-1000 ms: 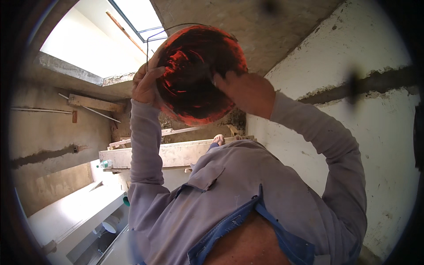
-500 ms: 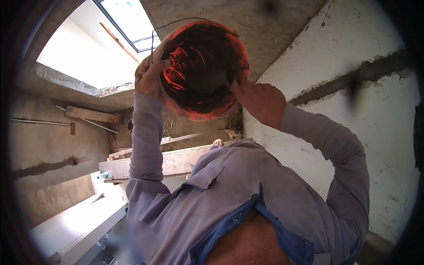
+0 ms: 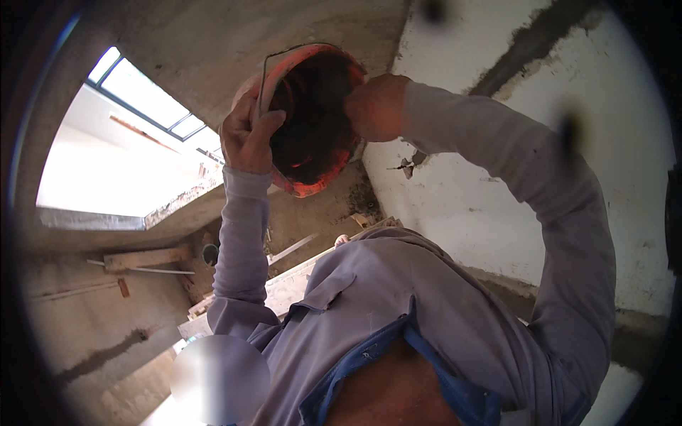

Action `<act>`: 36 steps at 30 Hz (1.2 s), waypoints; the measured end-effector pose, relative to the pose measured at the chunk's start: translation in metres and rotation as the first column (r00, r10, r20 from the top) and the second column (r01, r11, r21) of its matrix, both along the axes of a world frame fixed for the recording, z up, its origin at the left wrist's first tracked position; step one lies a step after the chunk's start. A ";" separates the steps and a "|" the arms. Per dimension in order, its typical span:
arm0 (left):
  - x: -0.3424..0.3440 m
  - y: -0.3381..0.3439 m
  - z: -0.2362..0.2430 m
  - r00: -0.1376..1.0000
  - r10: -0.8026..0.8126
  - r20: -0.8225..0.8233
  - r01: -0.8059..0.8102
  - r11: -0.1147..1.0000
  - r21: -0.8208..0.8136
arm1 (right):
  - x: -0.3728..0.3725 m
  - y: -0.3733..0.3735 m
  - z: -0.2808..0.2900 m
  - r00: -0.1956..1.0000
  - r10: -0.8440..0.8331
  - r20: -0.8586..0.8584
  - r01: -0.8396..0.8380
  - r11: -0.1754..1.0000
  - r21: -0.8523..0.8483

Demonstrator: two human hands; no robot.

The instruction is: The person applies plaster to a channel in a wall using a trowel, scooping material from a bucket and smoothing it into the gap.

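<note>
R hand [image 3: 376,108] fingertips hidden, bucket [image 3: 304,189] btm too dark to ID.

A pale wooden plank [image 3: 288,290] is only partly seen; at its far edge a foot [image 3: 342,240] is shown, though whether it is supported there cannot be told.
</note>
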State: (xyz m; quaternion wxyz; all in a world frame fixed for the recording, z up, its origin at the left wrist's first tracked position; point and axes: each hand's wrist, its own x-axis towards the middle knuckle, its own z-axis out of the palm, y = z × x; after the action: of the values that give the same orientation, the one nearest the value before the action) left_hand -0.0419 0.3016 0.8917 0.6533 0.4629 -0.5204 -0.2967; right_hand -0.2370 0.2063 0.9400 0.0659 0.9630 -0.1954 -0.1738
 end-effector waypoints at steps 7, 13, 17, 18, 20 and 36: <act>-0.016 -0.017 -0.016 0.988 -0.157 0.003 0.157 0.984 -0.079 | -0.054 -0.002 -0.022 0.998 -0.049 0.040 0.042 0.985 0.165; -0.046 -0.017 0.008 0.932 -0.191 -0.308 0.167 0.981 -0.102 | -0.086 0.022 -0.014 0.910 -0.394 0.131 0.295 0.835 0.464; -0.056 -0.017 0.013 0.895 -0.199 -0.398 0.177 0.980 -0.093 | -0.094 0.026 -0.019 0.868 -0.454 0.202 0.304 0.807 0.506; -0.059 -0.018 0.013 0.875 -0.206 -0.438 0.181 0.978 -0.099 | -0.096 0.026 -0.018 0.855 -0.471 0.218 0.300 0.791 0.533; -0.063 -0.021 0.008 0.850 -0.217 -0.480 0.177 0.976 -0.127 | -0.100 0.024 -0.021 0.823 -0.508 0.253 0.291 0.760 0.582; -0.031 -0.057 -0.064 0.895 0.315 0.317 -0.207 0.921 -0.331 | -0.163 0.042 0.026 0.719 -0.555 0.419 0.192 0.738 0.647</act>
State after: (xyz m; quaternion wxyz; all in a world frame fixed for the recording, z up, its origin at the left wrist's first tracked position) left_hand -0.0729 0.2443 0.8281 0.6400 0.4759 -0.6022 -0.0353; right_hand -0.4003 0.2484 0.9661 -0.3220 0.8783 -0.3456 0.0737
